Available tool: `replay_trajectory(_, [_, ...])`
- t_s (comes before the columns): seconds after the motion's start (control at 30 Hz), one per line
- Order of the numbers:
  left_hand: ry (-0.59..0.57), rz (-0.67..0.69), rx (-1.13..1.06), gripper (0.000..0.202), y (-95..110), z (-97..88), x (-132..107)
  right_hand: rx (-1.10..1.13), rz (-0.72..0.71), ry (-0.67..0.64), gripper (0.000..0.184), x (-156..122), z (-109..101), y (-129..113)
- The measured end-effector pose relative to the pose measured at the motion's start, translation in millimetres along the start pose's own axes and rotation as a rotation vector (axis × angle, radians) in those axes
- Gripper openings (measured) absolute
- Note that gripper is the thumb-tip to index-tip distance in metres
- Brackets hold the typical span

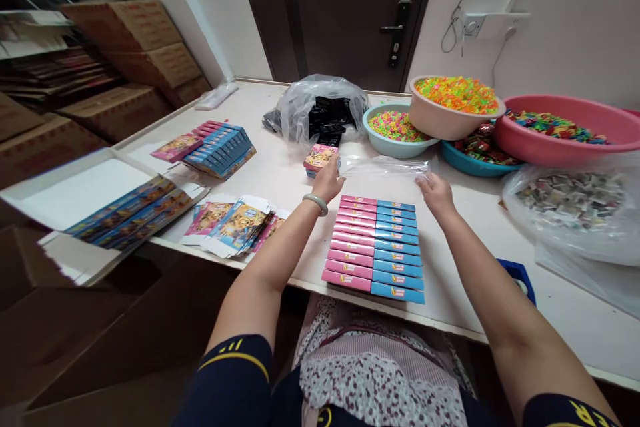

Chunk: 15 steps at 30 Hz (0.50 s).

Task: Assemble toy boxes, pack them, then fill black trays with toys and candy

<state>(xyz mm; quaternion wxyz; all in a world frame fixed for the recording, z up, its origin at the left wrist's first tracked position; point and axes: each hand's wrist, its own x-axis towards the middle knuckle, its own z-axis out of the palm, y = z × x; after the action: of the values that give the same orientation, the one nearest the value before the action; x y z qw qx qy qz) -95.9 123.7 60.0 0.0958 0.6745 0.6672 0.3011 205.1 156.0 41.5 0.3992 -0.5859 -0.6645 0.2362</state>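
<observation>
A clear plastic bag (385, 165) lies stretched flat on the white table (280, 180), just beyond a neat row of pink and blue small boxes (376, 247). My left hand (329, 180) grips the bag's left end, next to a single pink box (320, 157). My right hand (436, 191) pinches the bag's right end. A pale bangle sits on my left wrist.
Bowls of coloured bits stand at the back right: a teal bowl (395, 128), a beige bowl (453, 107), a pink basin (565, 130). A bag of black items (323, 110), another box stack (220, 147), flat cartons (235, 223) and a white tray (75, 193) lie left.
</observation>
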Motion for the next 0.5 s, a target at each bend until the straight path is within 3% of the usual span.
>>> replay_trajectory(0.17, [-0.029,-0.057,0.089,0.029,13.6,-3.6,5.4,0.108,0.022,-0.102,0.047,-1.8,-5.4,-21.9])
replay_trajectory(0.33, [0.007,-0.248,0.213,0.031,7.1,-12.2,12.6,0.326,0.067,-0.329,0.055,-11.0,-15.6,-25.7])
replay_trajectory(0.43, [-0.040,-0.213,0.316,0.034,-4.3,-15.6,14.3,0.303,0.072,-0.450,0.057,-12.8,-25.2,-16.2])
replay_trajectory(0.5, [-0.101,-0.162,0.350,0.040,-11.4,-15.0,12.8,0.158,0.002,-0.459,0.054,-11.4,-28.9,-8.9])
